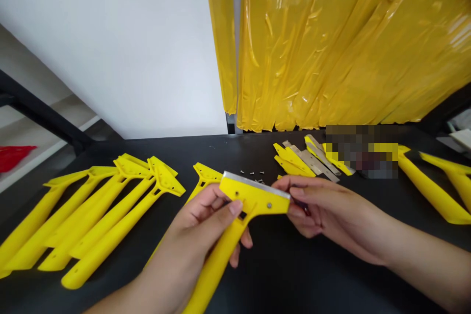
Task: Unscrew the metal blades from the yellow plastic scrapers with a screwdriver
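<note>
My left hand point(206, 230) is wrapped around the neck of a yellow plastic scraper point(257, 199), its thumb lying on the front of the head. A metal blade edge point(253, 182) runs along the top of that head. One screw point(269, 205) sits in the right hole, while the left hole looks dark and open. At the right end of the head, the thumb and fingers of my right hand point(324, 211) pinch the corner. A dark spot shows between the right fingers; whether it is an object or shadow I cannot tell. Behind the head lie several loose screws point(252, 173).
Several yellow scraper handles point(110, 211) lie side by side on the black table point(279, 274) at left, another handle point(200, 169) behind my left hand. Yellow cover plates point(290, 161) and metal blades point(312, 161) lie behind; more handles point(430, 186) at right. Yellow plastic sheeting point(331, 49) hangs beyond.
</note>
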Demonstrator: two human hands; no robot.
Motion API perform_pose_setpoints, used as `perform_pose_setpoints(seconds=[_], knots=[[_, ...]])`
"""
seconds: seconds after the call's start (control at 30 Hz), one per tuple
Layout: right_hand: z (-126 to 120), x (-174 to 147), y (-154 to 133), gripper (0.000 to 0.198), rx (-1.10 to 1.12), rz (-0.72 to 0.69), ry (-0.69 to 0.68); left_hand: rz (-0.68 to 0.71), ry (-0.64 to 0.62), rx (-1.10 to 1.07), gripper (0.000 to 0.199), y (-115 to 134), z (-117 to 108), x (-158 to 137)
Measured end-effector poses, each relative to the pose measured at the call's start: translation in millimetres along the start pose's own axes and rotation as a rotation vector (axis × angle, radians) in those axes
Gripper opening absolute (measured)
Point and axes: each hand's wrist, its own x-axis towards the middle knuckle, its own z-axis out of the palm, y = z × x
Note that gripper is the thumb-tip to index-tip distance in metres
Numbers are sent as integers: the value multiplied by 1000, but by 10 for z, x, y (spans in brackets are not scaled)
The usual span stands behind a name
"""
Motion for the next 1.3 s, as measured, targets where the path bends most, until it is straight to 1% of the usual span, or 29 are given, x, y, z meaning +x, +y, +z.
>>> perform_pose_setpoints(seconds=[0.07, 0.1, 0.17, 0.23, 0.3, 0.4, 0.47, 0.53, 0.7, 0.87, 1.13, 1.3], knots=[[-11, 7, -18, 22, -105, -151, 75, 7, 88, -25, 19, 57, -35, 22], [-14, -1, -26, 22, -214, -235, 128, 21, 123, -42, 19, 84, -49, 32], [-15, -36, -43, 22, -536, -412, 238, 58, 186, -74, 16, 130, -70, 50], [-10, -85, -54, 21, -878, -571, 315, 86, 230, -97, 14, 157, -83, 61], [-2, -128, -61, 20, -1101, -697, 323, 103, 255, -104, 15, 164, -95, 64], [4, -155, -61, 11, -1245, -811, 257, 102, 252, -89, 17, 144, -111, 54], [0, -154, -57, 6, -1312, -834, 220, 93, 249, -84, 16, 121, -117, 43], [-9, -146, -52, 5, -1348, -834, 219, 86, 246, -79, 16, 104, -117, 34], [-30, -110, -28, 9, -1289, -814, 263, 76, 211, -65, 15, 110, -86, 34], [-52, -48, 11, 10, -1308, -828, 247, 60, 208, -34, 19, 114, -65, 26], [-50, -16, 36, 11, -1305, -829, 237, 47, 207, -30, 20, 97, -68, 34], [-32, -13, 21, 10, -1282, -795, 229, 53, 206, -4, 19, 103, -51, 55]])
